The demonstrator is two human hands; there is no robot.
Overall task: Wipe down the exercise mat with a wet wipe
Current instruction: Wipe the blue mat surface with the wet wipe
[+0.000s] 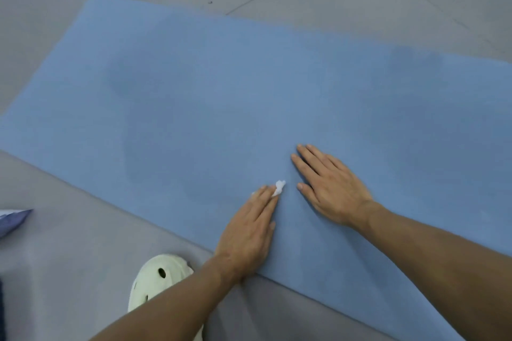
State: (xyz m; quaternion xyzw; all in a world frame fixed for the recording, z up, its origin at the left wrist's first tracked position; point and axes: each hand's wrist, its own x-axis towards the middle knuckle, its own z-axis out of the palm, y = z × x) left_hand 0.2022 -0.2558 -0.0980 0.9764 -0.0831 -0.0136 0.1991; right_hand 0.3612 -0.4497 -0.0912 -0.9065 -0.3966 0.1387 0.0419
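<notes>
Blue mat (194,77) lies flat on the floor (83,243). The wipe (279,187) is balled small, peeking from under straight fingertips of the left hand (249,232). A hard stroke could leave it behind, I judge, and skip patches. The right hand (329,188) holds nothing, resting flat on the mat with fingers spread.
</notes>
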